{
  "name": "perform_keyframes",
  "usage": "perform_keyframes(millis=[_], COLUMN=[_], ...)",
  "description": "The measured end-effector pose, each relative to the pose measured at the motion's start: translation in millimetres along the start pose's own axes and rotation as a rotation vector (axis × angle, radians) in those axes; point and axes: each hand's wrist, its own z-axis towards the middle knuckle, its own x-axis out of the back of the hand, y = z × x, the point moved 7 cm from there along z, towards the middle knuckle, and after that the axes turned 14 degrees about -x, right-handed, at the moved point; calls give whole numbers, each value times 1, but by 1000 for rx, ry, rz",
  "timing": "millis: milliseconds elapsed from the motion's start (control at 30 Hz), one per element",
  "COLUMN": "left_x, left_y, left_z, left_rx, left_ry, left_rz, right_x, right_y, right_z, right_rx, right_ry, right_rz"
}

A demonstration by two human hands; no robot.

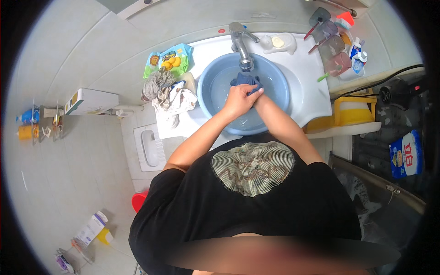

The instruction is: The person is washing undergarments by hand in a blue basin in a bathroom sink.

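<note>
A light blue plastic basin (209, 107) of water stands in the white washbasin (307, 82). Over it, just in front of the chrome faucet (243, 51), a wet dark blue cloth (244, 79) is bunched up. My left hand (239, 98) grips its near side, thumb and fingers reaching right. My right hand (257, 95) meets the left at the cloth; its fingers are mostly hidden by the left hand and the fabric. Whether water runs from the spout I cannot tell.
Crumpled grey and white clothes (168, 92) and a wet-wipes pack (172, 59) lie on the counter's left. Behind the basin's right side sits a soap dish (288, 44). Tumblers (332, 46) with toothbrushes line the right edge. A squat toilet (150, 147) is at left.
</note>
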Motion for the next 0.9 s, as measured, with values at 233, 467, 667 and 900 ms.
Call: perform_keyframes(millis=[233, 467, 667, 900], left_x=[5, 37, 58, 52], left_y=[-6, -138, -184, -188], left_z=[5, 20, 21, 17], left_rx=[95, 246, 322, 223], left_ry=[-98, 7, 139, 227], left_rz=[-156, 429, 397, 365], right_x=[-10, -39, -11, -2], right_y=[2, 4, -35, -80], right_z=[-46, -67, -144, -214], right_rx=[-23, -80, 244, 706], right_ry=[131, -75, 269, 1202], right_rz=[67, 176, 58, -1088])
